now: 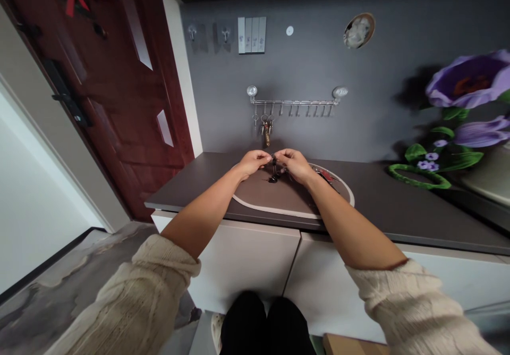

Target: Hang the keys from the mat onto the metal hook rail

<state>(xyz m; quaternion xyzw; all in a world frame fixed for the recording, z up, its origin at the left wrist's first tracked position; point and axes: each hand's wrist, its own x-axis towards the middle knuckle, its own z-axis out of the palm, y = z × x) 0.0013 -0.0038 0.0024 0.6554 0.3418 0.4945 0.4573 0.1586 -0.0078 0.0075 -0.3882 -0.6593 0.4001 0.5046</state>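
Held up between both hands is a small bunch of dark keys (274, 176), hanging just over an oval brown mat (258, 195) with a pale rim. My left hand (252, 165) pinches the top of the bunch from the left, thumb and forefinger together. From the right, my right hand (294, 165) pinches at the same spot, its fingertips almost touching the left ones. The exact part under the fingertips is too small to make out. More items, one of them red (326, 175), lie on the mat partly hidden behind my right wrist.
On the grey wall a clear hook rail (297, 102) carries several keys (266, 127) at its left end. Purple artificial flowers (458, 86) and a green ring (418, 177) stand at the right of the dark countertop (382, 206). A dark red door (119, 105) is at left.
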